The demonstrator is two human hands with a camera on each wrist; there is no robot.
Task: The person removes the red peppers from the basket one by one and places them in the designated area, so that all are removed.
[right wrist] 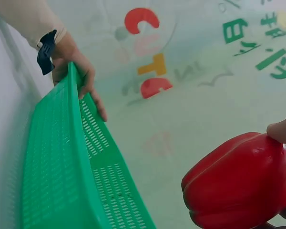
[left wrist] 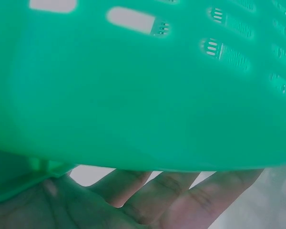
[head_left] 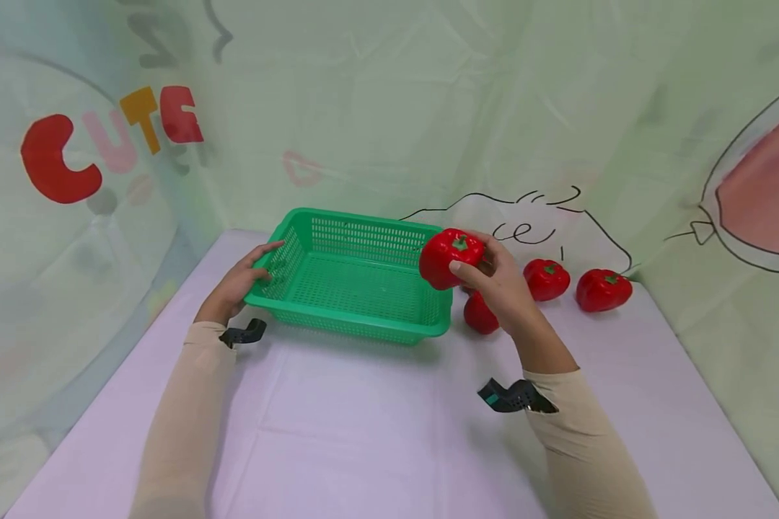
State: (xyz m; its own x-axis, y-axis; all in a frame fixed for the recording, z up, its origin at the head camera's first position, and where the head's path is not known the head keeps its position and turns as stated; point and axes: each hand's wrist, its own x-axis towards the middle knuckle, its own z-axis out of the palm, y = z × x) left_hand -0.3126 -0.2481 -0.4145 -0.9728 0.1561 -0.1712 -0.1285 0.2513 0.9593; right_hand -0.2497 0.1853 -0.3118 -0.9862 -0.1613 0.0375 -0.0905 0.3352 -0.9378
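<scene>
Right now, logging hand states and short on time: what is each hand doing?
Left hand: open, fingers straight against the green basket rim.
Right hand: holding a red pepper above the basket's right edge.

Soft even light, faint shadows, wide-angle edge bending, blurred close-up left wrist view.

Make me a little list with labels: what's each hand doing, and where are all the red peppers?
Left hand: rests on the left rim of the green basket, fingers straight
Right hand: holds a red bell pepper at the basket's right edge
Basket: nothing seen inside
Other peppers: three on the table right of the basket, one near it, two farther right
</scene>
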